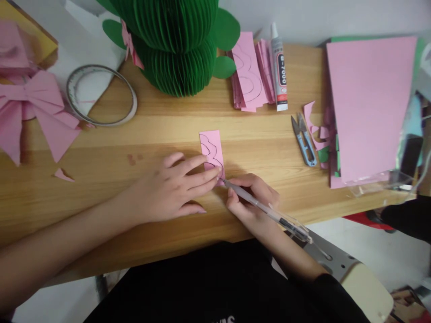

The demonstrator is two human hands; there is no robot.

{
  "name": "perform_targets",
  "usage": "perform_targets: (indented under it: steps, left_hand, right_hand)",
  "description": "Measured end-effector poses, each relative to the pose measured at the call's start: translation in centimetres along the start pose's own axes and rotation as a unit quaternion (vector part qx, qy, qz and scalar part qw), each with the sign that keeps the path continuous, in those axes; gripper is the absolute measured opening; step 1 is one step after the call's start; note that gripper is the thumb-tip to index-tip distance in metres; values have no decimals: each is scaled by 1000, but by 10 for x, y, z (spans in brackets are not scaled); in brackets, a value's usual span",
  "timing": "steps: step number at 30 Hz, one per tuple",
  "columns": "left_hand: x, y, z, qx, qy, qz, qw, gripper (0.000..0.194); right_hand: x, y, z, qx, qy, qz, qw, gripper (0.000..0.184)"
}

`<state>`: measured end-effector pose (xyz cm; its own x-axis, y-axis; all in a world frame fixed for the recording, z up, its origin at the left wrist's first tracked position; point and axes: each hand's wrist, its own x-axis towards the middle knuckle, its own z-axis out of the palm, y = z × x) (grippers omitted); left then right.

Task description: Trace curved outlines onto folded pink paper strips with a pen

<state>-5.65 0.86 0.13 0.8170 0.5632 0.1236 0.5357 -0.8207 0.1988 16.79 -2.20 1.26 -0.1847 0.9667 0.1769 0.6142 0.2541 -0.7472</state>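
A small pink paper strip (210,146) lies on the wooden table (168,130), with a dark wavy line drawn on it. My left hand (175,188) rests flat with its fingers stretched out, the fingertips pressing the strip's near end. My right hand (252,202) is closed around a clear pen (269,213), whose tip touches the strip at its lower right corner.
A stack of marked pink strips (249,74) and a glue tube (279,67) lie at the back. Small snips (304,140) and paper scraps sit right of centre, beside pink sheets (370,103). A green honeycomb paper shape (175,45), tape roll (101,94) and pink bow (33,112) stand left.
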Motion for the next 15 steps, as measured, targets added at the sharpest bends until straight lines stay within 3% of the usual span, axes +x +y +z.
perform_targets:
  steps: [15]
  left_hand:
    - [0,-2,-1,-20,-2,12,1000,46]
  right_hand:
    - [1,2,1,-25,25,1,999,12]
